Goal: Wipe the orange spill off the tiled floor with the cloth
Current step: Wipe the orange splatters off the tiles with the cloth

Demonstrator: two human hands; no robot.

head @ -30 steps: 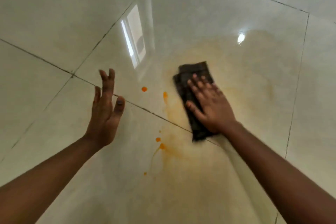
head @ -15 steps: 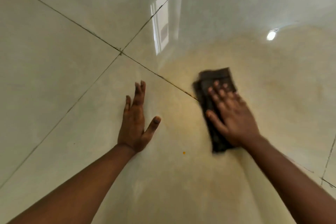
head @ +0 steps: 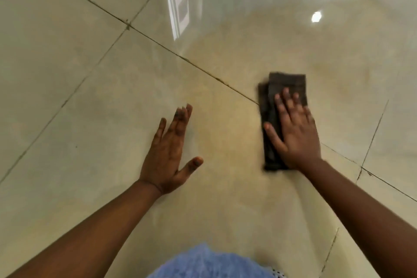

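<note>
Head view: right hand [head: 293,133] lies flat, fingers spread, pressing the folded dark cloth [head: 284,88] onto the tiled floor [head: 67,74] — likely to spread pressure over the faint orange spill [head: 237,137]. Left hand [head: 168,153], fingers straight, holds nothing — probably bracing.

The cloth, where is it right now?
Head view, right of centre: the dark cloth lies flat under the right hand, beside a grout line.

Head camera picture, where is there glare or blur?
Head view: a bright window reflection and a small round light spot glare on the glossy cream tiled floor; the folded dark brown cloth and right hand look slightly motion-blurred.
</note>
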